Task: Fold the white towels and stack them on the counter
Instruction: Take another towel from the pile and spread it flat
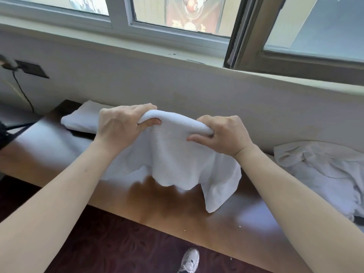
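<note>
Fingers [137, 108] of the left hand [118, 125] curl over one end of a bunched fold of white towel [173, 154], thumb tucked beneath. The right hand [222, 134] grips the other end the same way, so both hands are closed round the cloth. The brown tabletop [177, 205] runs left to right below the window wall. Toward its right end lies a heap of unfolded towels [319, 168], loose and crumpled. The held towel is lifted above the tabletop's middle. Its gripped fold is the long axis, running along the tabletop's length and sloping a little down toward the right end. The rest hangs away from the fold toward the tabletop's front edge, where the wavy hem seems to rest on the wood, one corner trailing nearest that edge. Toward the tabletop's left end, by the back wall, sits one folded towel [80, 119], flat and squared. This looks like the middle of a fold, with one towel done and several waiting. Next, I judge, the fold must be laid down on the tabletop with the edges matched, then the cloth halved again and set on the folded one.
</note>
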{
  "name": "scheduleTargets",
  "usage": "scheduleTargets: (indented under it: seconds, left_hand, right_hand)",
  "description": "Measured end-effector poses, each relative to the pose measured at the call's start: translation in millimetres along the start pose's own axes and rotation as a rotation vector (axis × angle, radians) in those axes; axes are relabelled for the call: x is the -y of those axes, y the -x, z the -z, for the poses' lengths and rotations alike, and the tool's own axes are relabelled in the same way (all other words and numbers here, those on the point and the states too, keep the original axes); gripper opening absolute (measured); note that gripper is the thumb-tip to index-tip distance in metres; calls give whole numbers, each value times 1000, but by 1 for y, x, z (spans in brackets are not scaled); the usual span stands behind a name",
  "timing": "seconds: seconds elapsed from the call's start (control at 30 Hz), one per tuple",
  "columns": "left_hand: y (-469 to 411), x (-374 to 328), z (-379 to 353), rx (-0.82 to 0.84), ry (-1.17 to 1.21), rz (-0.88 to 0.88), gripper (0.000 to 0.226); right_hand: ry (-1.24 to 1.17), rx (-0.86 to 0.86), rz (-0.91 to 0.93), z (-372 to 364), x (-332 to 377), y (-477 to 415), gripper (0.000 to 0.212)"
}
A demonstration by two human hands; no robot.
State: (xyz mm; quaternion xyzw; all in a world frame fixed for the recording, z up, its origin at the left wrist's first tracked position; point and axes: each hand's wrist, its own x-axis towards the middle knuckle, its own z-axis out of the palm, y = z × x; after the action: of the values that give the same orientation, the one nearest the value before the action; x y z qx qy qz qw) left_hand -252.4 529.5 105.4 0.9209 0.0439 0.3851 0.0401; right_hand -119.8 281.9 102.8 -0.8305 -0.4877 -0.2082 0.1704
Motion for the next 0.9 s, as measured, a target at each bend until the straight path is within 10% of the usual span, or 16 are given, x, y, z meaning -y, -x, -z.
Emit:
scheduleTargets:
  seconds: [0.1, 0.3, 0.9]
  left_hand:
    - [5, 6, -27, 72, -16, -53, 55]
    - [64, 21, -91, 954, -48, 82, 94]
    - [114, 84, -187, 1163, 329, 532, 82]
  right_hand:
    - [7, 160, -89, -21, -12, 5, 79]
    - [-200, 500, -375, -88, -42, 48, 87]
    - [-47, 748, -733, -184, -31, 95, 87]
